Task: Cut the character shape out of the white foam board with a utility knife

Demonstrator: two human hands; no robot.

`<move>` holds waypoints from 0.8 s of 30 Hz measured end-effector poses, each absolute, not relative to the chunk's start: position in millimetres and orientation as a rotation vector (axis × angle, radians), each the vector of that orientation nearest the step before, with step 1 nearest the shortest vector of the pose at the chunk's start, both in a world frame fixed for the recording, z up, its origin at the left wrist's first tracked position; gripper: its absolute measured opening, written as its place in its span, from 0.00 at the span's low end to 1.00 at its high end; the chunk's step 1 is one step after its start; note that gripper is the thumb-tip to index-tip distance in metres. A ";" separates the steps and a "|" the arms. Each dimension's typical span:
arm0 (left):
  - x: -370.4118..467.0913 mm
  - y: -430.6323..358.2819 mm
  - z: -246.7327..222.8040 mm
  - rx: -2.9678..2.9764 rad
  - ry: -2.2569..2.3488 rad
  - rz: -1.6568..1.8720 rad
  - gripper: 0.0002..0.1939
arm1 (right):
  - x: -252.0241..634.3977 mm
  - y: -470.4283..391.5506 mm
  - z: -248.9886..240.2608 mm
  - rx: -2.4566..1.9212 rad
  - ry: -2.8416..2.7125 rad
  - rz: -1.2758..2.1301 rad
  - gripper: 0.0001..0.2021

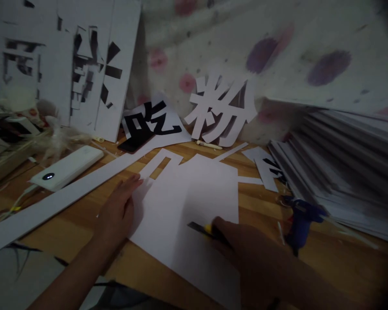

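Both hands on white sheet (194,202); knife (200,229) blade tip hard to discern.

white sheet (187,202), yellow-black knife (204,229), blue glue gun (302,221)

The room is looking dim, with soft light falling on a wooden table (67,224) that is filling the near part of the scene. A cloth (278,43) with pink and purple spots is hanging at the far side like a wall. White boards (93,64) with black cut-out shapes are leaning at the far left. A big white paper character (221,110) is standing against the cloth in the middle. A tall stack of white sheets (349,168) is lying on the right. A white power bank (67,167) is resting on the left, and a blue glue gun (302,219) is sitting near the stack.
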State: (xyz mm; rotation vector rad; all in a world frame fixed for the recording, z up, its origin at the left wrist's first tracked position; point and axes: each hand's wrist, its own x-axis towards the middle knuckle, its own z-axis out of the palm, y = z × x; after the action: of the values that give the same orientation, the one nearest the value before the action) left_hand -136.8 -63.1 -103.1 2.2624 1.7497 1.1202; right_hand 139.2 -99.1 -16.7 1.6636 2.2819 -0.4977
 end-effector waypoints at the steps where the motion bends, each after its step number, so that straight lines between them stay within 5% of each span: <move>1: -138.9 -62.7 -104.5 2.264 1.785 1.115 0.22 | 124.7 -92.6 -19.5 1.677 2.355 -0.529 0.08; 10: -135.1 -61.4 -113.0 2.395 1.964 0.710 0.22 | 44.3 -78.2 -43.5 1.476 2.608 -0.211 0.17; 17: -134.6 -63.7 -109.0 2.376 1.990 0.660 0.22 | 42.7 -86.2 -45.1 1.417 2.516 -0.198 0.30; 24: -134.4 -63.4 -111.3 2.396 1.994 0.691 0.22 | 39.2 -94.4 -40.9 1.473 2.485 -0.229 0.32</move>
State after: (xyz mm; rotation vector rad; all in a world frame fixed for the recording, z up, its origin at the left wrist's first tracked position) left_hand -134.4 -63.4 -111.3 2.3961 1.9941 0.6912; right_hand 39.2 -94.4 -40.9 1.4726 2.4854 -0.2286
